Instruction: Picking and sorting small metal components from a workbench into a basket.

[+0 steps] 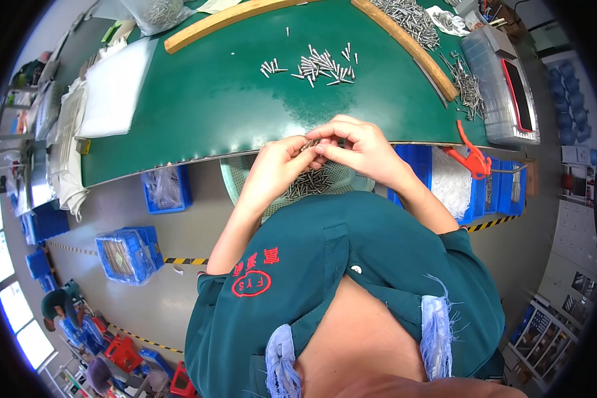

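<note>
My left hand (278, 166) and my right hand (358, 147) meet at the table's near edge, fingers curled in and fingertips touching. Between them shows a little bunch of small metal pins (310, 144), partly covered by the fingers; how many is hidden. Just below the hands is a pale green plastic basket (233, 178), with a heap of similar metal pins (312, 186) inside. A loose pile of silvery tapered pins (320, 66) lies on the green tabletop (199, 99) beyond my hands, with a smaller cluster (270, 67) to its left.
Wooden strips (229, 23) border the work area; behind the right one (411, 50) lie larger heaps of metal parts. White sheets (116, 89) lie left. At right are a clear case (487, 86), a red-edged phone (517, 96) and a red-handled tool (472, 159). Blue bins (414, 159) stand below.
</note>
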The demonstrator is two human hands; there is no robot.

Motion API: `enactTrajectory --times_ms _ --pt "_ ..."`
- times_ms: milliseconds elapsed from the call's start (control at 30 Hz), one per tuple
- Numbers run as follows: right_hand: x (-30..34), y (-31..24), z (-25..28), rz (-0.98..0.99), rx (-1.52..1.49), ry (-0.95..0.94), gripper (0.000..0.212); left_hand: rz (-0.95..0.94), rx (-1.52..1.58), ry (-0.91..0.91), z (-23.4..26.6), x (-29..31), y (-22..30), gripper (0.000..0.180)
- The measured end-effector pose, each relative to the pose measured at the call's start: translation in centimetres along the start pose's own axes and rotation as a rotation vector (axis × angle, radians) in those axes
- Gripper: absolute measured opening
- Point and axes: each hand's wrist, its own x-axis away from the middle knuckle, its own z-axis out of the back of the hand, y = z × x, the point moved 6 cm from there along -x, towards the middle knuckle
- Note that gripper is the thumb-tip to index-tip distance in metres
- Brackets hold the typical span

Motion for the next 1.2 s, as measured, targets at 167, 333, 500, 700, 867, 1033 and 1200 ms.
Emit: enactTrajectory --times_ms 167,333,500,700,867,1033,1200 --pt "0.0 -0.3 -0.3 0.098 0.182 0.027 0.015 0.001 -0.281 0.057 0.1 0.0 0.0 0.027" --pt "-0.1 2.3 -0.8 -0.208 -0.298 -0.059 0.016 0.017 -0.134 -0.055 0.0 0.2 0.1 0.022" --pt "1.2 4.7 -3.2 -0.548 -1.15 -0.195 0.021 0.055 0.109 -0.23 -0.4 0.8 0.9 0.018" --pt "1.5 4.4 -2.9 -0.462 -0.765 -0.362 0.023 0.014 -0.124 -0.162 1.4 1.2 1.0 0.02" --pt "0.6 3.5 -1.2 -0.32 -0.525 -0.332 0.03 0.012 -0.378 -0.066 3.9 1.8 1.0 0.022" --pt "-5.0 5.5 10.5 -0.018 0.047 0.25 0.023 -0.003 -0.332 -0.047 4.3 2.3 0.5 0.024" --pt "-8.3 10.8 24.5 -0.147 0.371 0.729 0.029 0.018 -0.297 -0.039 4.8 2.1 0.1 0.024"
